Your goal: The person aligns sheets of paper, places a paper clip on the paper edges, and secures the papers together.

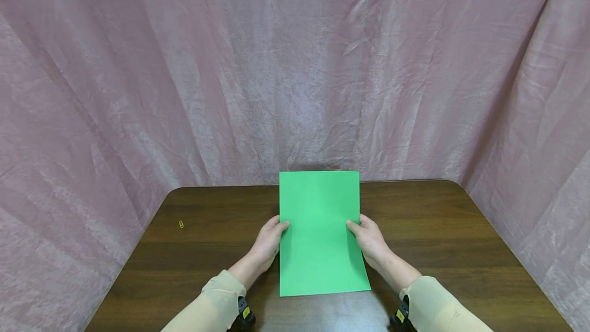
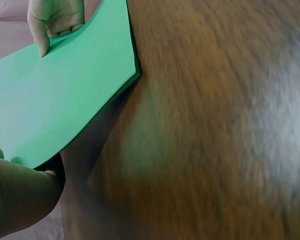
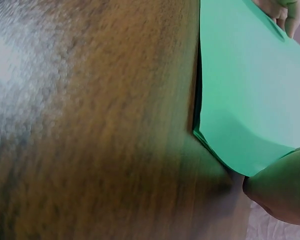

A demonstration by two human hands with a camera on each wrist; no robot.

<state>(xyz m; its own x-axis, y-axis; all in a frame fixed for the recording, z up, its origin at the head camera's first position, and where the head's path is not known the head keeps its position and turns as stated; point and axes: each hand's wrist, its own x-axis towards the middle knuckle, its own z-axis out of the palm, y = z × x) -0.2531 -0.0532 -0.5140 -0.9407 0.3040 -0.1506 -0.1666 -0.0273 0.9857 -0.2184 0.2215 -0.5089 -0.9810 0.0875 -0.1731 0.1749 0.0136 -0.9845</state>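
Note:
Both hands hold a green sheet of paper [image 1: 320,240] by its two long sides, in the middle of the head view. My left hand [image 1: 269,240] pinches the left edge, thumb on top and fingers underneath. Across from it, my right hand [image 1: 371,240] grips the right edge the same way. In the left wrist view the paper [image 2: 65,95] bows between the hands, and its near edge shows more than one layer close over the wood. The right wrist view shows the same layered edge of the paper [image 3: 240,85]. Fingers under the sheet are mostly hidden.
A brown wooden table [image 1: 438,229] lies beneath the hands. One small yellow paper clip [image 1: 181,224] rests on its left side. Pink curtains [image 1: 295,65] hang behind the table and along both sides.

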